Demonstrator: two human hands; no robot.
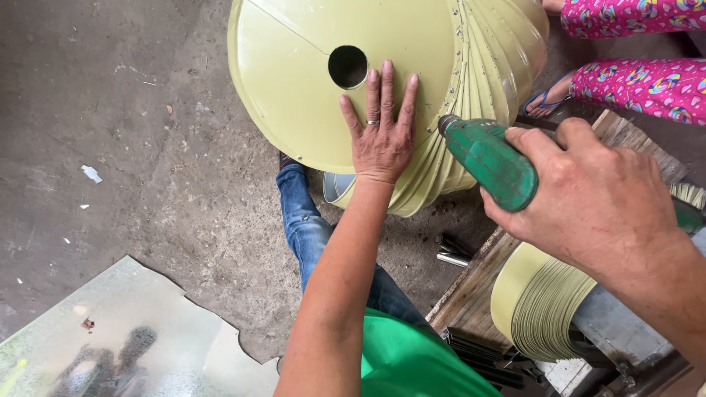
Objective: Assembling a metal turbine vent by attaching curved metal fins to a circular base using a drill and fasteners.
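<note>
My left hand (381, 132) lies flat, fingers spread, on the pale yellow metal disc of a round finned turbine-like piece (294, 81), just below its round centre hole (347, 66). A ring sits on one finger. My right hand (588, 198) grips a green power drill (489, 160). The drill's tip touches the disc's rim near a row of small rivets (454, 44), to the right of my left hand. My leg in blue jeans (309, 228) stretches under the piece.
A stack of curved yellow metal blades (537, 298) lies on a wooden board at lower right. Another person's legs in pink patterned trousers (640, 81) and a sandalled foot are at top right. A shiny metal sheet (125, 338) lies on the concrete floor at lower left.
</note>
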